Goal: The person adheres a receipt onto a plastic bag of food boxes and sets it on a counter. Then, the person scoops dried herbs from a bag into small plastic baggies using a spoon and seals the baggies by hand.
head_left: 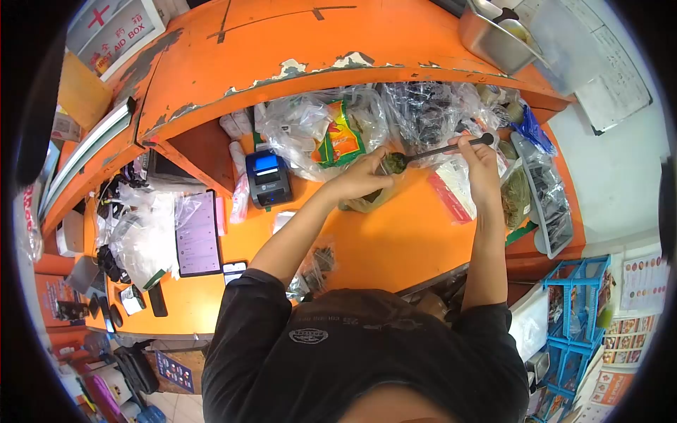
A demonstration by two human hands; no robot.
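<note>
My right hand (pixel 481 169) is closed on the dark handle of a long spoon (pixel 441 149), near its rounded end. The spoon slants left, and its head meets a clump of dark green stuff (pixel 395 163) beside my left fingers. My left hand (pixel 358 179) is closed around the mouth of a clear plastic bag (pixel 367 203) at the desk's back edge. Whether the green stuff lies in the spoon or inside a bag's opening, I cannot tell. A red and white packet (pixel 451 192) lies under the right wrist.
On the orange desk (pixel 405 243) stand a label printer (pixel 269 180), a tablet (pixel 197 233) and a phone (pixel 234 270). Plastic bags (pixel 296 137) crowd the shelf behind. A bag of dried herbs (pixel 515 194) and a grey tray (pixel 544 194) sit at right.
</note>
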